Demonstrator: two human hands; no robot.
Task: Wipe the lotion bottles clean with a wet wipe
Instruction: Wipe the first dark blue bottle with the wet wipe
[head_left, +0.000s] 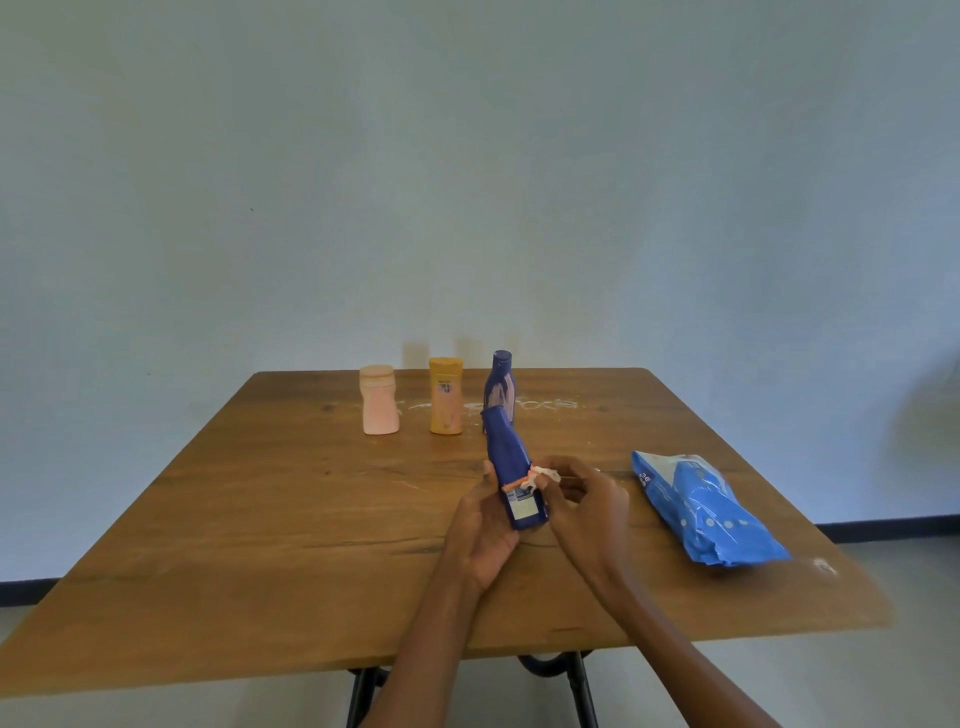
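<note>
Risks first. I judge the blue bottle (511, 470) could slip: my left hand (485, 525) grips only its lower end while it tilts up and away from me, cap end far out, and a wet wipe makes plastic slick. A hard rub from the right could lever it out of that grip. If it drops forward it may knock the dark blue bottle (500, 387) standing just beyond the hands. The wipe (540, 475) is bunched small and already stained orange-pink, so I'd guess it smears more than it cleans soon.

Hands: left is curled around the bottle's base, thumb at its left edge, fingers mostly hidden behind. Right hand (584, 506) pinches the wipe against the bottle's right side, fingers bent, close beside the left, nearly touching.

Other bottles: the pink one (379, 400) and the orange one (445, 396) stand well beyond the left hand, streaked, apparently not clean. The wipes pack (701, 506) lies on the surface (260, 519) to the right of the right hand, near.
</note>
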